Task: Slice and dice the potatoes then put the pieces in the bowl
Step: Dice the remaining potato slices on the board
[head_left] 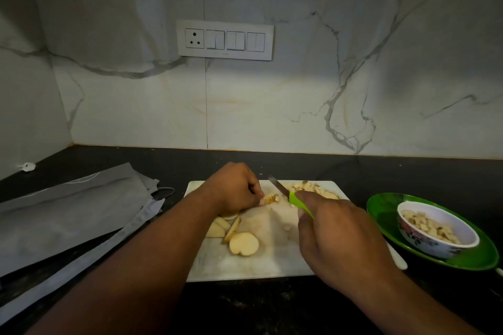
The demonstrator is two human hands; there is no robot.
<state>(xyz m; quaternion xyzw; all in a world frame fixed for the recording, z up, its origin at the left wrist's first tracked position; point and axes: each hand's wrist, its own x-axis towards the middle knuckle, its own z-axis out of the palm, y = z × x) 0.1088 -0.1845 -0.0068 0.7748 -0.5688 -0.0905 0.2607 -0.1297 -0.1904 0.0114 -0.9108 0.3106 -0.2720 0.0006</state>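
Note:
On a white cutting board (pixel 261 264) my left hand (pixel 231 190) pins a small strip of potato (pixel 270 198) with its fingertips. My right hand (pixel 334 236) grips a green-handled knife (pixel 295 200); its blade (pixel 277 186) angles up-left, right beside that strip. Round and wedge potato slices (pixel 239 236) lie near the board's middle-left. A heap of diced pieces (pixel 313 189) sits at the board's far right corner. A white patterned bowl (pixel 441 242) holding diced potato stands on a green plate (pixel 381 212) to the right.
Grey plastic bags (pixel 68 215) lie on the dark counter to the left. A marble wall with a switch panel (pixel 224 39) rises behind. A small white object (pixel 27 166) sits at the far left corner of the counter.

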